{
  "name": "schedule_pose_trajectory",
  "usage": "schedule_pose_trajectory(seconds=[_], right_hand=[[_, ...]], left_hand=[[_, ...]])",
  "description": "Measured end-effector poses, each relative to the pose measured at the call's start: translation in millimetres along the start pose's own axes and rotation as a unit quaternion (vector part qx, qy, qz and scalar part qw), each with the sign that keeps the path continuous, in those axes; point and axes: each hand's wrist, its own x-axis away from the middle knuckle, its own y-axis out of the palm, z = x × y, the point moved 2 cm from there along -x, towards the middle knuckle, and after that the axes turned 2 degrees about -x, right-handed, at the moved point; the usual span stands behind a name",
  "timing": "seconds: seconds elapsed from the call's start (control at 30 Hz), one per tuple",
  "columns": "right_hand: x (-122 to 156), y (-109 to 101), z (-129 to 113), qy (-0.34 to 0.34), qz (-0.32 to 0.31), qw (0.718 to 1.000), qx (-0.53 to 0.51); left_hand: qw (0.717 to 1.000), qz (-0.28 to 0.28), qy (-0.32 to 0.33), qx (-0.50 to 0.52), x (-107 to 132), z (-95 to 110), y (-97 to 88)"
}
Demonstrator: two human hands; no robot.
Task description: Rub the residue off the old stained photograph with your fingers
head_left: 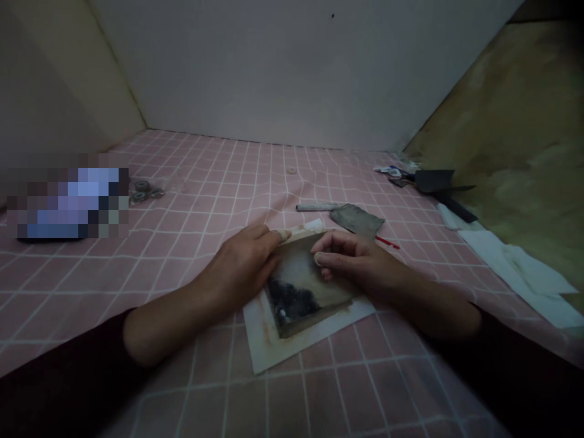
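Left hand [239,264] lies spread against stained block [298,292]; right hand [360,261] pinches its edge; uneven pressure could slide it off paper [262,337].

Narrow gap between left hand [239,266] and right hand [360,261] over stained slab [301,286], grey scrap [358,219] just beyond, metal rings [143,192] apparently well left

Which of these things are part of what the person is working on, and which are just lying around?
In use: left hand, right hand, stained square block, white paper sheet.

Lying about: grey sheet, metal bar, red stick, metal rings, white cloth.
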Motion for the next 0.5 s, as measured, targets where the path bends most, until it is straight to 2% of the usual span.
schedule_pose_trajectory(seconds=[0.3,0.4,0.5], right_hand=[[2,-3,-2,-0.016,0.029,0.999,-0.036],[6,-6,-12,-0.045,0.065,0.994,-0.077],[11,-9,-24,-0.103,0.090,0.986,-0.091]], left_hand=[[0.998,0.005,-0.037,0.057,-4,-1,-4.5],[0.990,0.002,-0.082,0.118,-4,-2,-7.8],[0.971,0.011,-0.137,0.194,-2,-4,-9.5]])
